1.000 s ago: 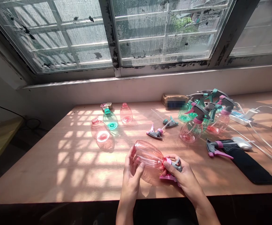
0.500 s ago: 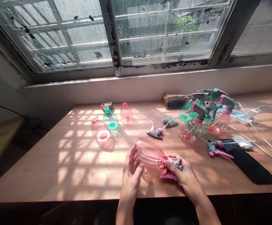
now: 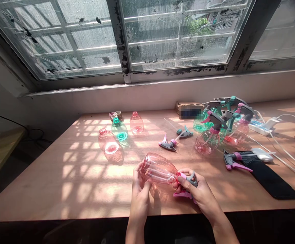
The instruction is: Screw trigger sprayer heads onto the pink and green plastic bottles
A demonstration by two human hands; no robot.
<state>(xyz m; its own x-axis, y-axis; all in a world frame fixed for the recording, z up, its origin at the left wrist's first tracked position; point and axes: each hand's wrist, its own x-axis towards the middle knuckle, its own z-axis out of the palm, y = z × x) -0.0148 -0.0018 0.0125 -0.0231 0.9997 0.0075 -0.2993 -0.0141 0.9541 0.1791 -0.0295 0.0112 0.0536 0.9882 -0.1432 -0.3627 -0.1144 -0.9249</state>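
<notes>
A clear pink bottle (image 3: 159, 168) lies tilted on its side above the table's front edge, its base toward the upper left. My left hand (image 3: 140, 189) curls round its lower body. My right hand (image 3: 197, 191) grips the grey and pink trigger spray head (image 3: 189, 181) sitting at the bottle's neck. A thin dip tube shows inside the bottle.
The wooden table (image 3: 81, 183) holds two pink bottles (image 3: 108, 141) and a green one (image 3: 119, 129) at the left. Loose spray heads (image 3: 170, 144) lie mid-table. Several assembled sprayers (image 3: 215, 130) cluster at the right by a power strip (image 3: 263, 127), a black phone (image 3: 271, 176) and a cardboard box (image 3: 189, 109).
The bottle's base has turned a little and dipped lower between my hands. My left fingers have shifted on its body. The right hand stays on the spray head.
</notes>
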